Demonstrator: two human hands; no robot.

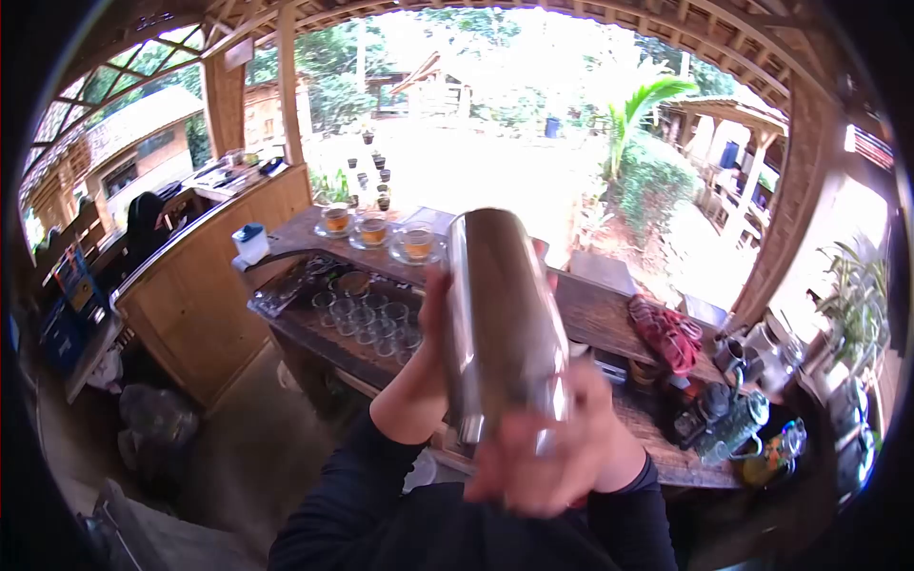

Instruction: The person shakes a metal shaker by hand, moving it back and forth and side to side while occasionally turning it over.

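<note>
A large silver metal cylinder (505, 305), shaker-like and slightly tilted, is held up close to the camera. Along its left side my left hand (435, 357) is wrapped, partly hidden behind the metal. My right hand (552, 447) grips its near, lower end, with the fingers blurred by motion. What the cylinder holds cannot be seen. Beyond it, three glass cups of amber drink (373, 231) stand on saucers in a row on the raised wooden counter (590, 309).
Several empty glasses (367, 319) stand on the lower shelf at left. A white container with a blue lid (250, 244) sits at the counter's left end. On the right are a red cloth (666, 333), a green kettle (738, 423) and metal pitchers (752, 357).
</note>
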